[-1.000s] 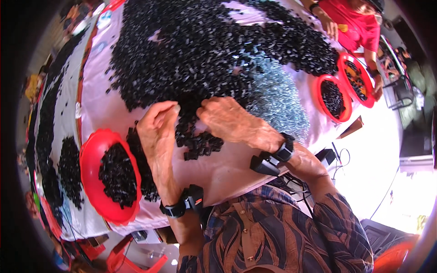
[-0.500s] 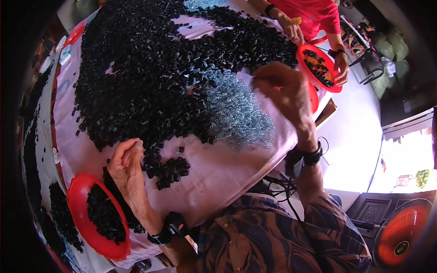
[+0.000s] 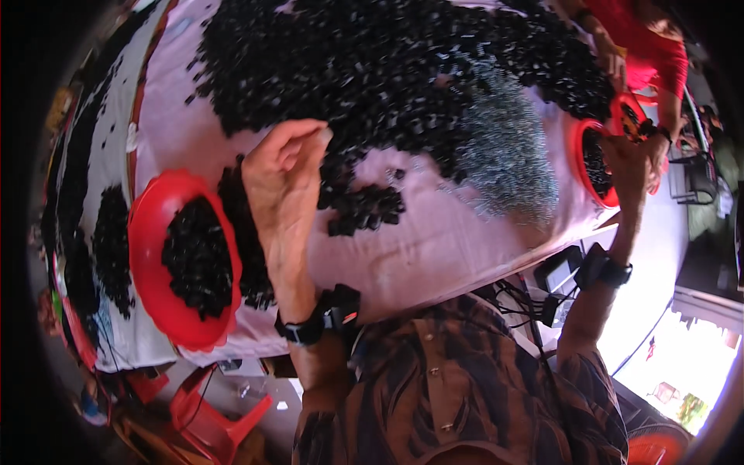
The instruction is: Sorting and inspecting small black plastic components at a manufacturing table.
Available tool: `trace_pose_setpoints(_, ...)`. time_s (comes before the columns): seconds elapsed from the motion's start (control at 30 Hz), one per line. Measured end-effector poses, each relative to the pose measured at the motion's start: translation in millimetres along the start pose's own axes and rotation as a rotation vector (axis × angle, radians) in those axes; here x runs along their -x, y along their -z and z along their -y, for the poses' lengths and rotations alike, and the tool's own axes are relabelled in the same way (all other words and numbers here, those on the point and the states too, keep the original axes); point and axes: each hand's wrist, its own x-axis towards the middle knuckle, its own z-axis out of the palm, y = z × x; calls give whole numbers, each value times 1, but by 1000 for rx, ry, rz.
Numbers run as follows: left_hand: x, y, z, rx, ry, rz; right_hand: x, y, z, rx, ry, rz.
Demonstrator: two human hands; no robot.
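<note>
My left hand (image 3: 285,174) is raised over the near edge of a wide spread of small black plastic pieces (image 3: 364,85). Its fingertips are pinched together, and whatever may sit between them is too small to make out. Out to the right, my right hand (image 3: 632,167) is at the inner edge of a red bowl (image 3: 578,159) containing black pieces; its fingers are small and unclear. Between the hands lies a heap of small silvery springs (image 3: 511,155). A small cluster of black pieces (image 3: 368,209) sits nearer to me.
At the left stands a scalloped red bowl (image 3: 151,267) part filled with black pieces. Someone in a red top (image 3: 639,54) works at the far right with another red bowl (image 3: 620,116). A red plastic chair (image 3: 209,422) is below the table, and cables (image 3: 527,306) hang at its front edge.
My right hand has moved from beside the springs out to the red bowl at the right. The view has turned, so the table appears shifted; my left hand stays pinched above the black pieces.
</note>
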Motion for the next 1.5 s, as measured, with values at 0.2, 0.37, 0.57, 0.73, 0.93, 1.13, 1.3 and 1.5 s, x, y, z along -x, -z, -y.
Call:
trace_pose_setpoints(0.2, 0, 2, 4, -17, 8, -18, 37, 6, 120, -299, 292, 449)
trace_pose_setpoints(0.37, 4, 15, -2, -70, 0, -83, 50, -9, 205, -493, 805, 485)
trace_pose_setpoints(0.57, -5, -4, 6, 32, -89, -131, 73, -71, 236, -224, 1046, 690)
trace_pose_setpoints(0.73, -4, 3, 8, 51, -59, -153, 104, -93, 230, -182, 1152, 967)
trace_pose_setpoints(0.93, -3, 15, 11, 108, -108, -141, 113, -107, 231, -108, 1179, 1047)
trace_pose_setpoints(1.13, 18, 50, 2, -186, -54, -141, 100, -118, 226, -116, 1188, 929)
trace_pose_setpoints(1.3, 42, 51, 4, -453, -41, 25, 89, -119, 237, 23, 1209, 714)
trace_pose_setpoints(1.5, 47, 44, 9, -458, -83, -59, 69, -126, 240, -204, 1115, 420)
